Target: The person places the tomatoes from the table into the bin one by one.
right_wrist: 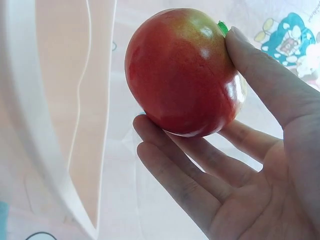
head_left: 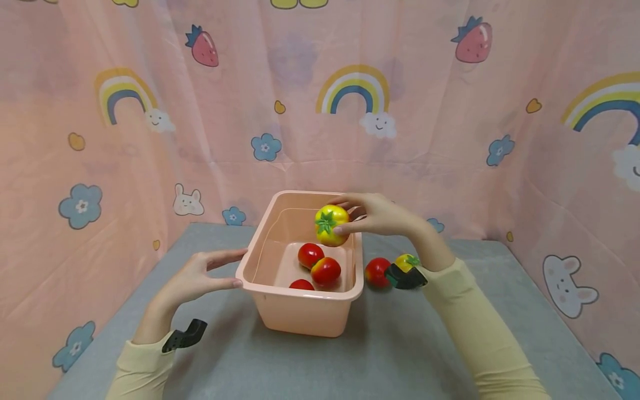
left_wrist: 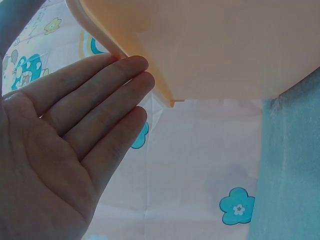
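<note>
At the near edge, two cream sleeves, the left sleeve [head_left: 142,371] and the right sleeve [head_left: 490,339], reach in over a grey tabletop [head_left: 410,350], each with a black wrist piece at the cuff. The left hand [head_left: 195,278] comes next, its fingers straight, thumb and fingertips touching the left side of the rim of a peach plastic bin [head_left: 302,314]. Inside, a red fruit [head_left: 302,285] shows partly above the near rim; beyond it a second red fruit [head_left: 326,271] sits against a third red fruit [head_left: 310,254] on the bin's floor. Just outside the right wall lie another red fruit [head_left: 378,272] and a yellow fruit [head_left: 405,261], both partly hidden by the right wrist piece. The right hand [head_left: 382,215] pinches a yellow-and-red fruit [head_left: 331,225] between thumb and curved fingers, holding it raised, toward the bin's far right; its green leafy top faces the head camera, its red side the right wrist camera. Farthest back hangs a pink curtain [head_left: 225,119] printed with rainbows, strawberries, flowers and rabbits.
</note>
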A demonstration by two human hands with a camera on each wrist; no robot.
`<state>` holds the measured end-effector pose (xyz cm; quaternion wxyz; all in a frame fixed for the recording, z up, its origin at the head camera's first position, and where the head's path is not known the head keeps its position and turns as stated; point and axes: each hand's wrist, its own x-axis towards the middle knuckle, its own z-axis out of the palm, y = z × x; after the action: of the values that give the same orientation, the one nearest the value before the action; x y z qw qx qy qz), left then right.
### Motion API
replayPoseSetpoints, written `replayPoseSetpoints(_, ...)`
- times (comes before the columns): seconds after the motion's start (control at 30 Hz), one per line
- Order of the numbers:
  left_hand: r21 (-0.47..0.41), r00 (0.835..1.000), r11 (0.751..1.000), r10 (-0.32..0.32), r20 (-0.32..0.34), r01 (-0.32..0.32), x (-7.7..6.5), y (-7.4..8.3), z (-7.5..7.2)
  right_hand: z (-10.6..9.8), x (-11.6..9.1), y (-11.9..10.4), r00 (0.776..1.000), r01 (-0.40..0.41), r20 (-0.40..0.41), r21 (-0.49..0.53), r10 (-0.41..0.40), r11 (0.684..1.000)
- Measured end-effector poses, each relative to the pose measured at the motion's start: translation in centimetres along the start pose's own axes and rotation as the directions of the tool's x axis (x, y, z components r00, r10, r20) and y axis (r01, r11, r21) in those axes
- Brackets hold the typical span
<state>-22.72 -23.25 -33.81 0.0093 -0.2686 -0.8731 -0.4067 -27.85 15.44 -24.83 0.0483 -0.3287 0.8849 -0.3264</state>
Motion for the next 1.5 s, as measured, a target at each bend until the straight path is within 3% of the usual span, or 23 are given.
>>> replayPoseSetpoints(0.8,-0.007,1.000,1.000,0.001,0.001,-0.001,0.1,0.2,0.0,1.6,3.1,-0.5,0.998,0.040,0.047,0.053,-0.043,0.998)
replayPoseSetpoints(1.5,-0.016,1.000,1.000,0.012,-0.007,-0.012,-0.1,-0.2,0.1,1.1,-0.8,0.7,0.999,0.038,-0.034,0.037,-0.037,0.999)
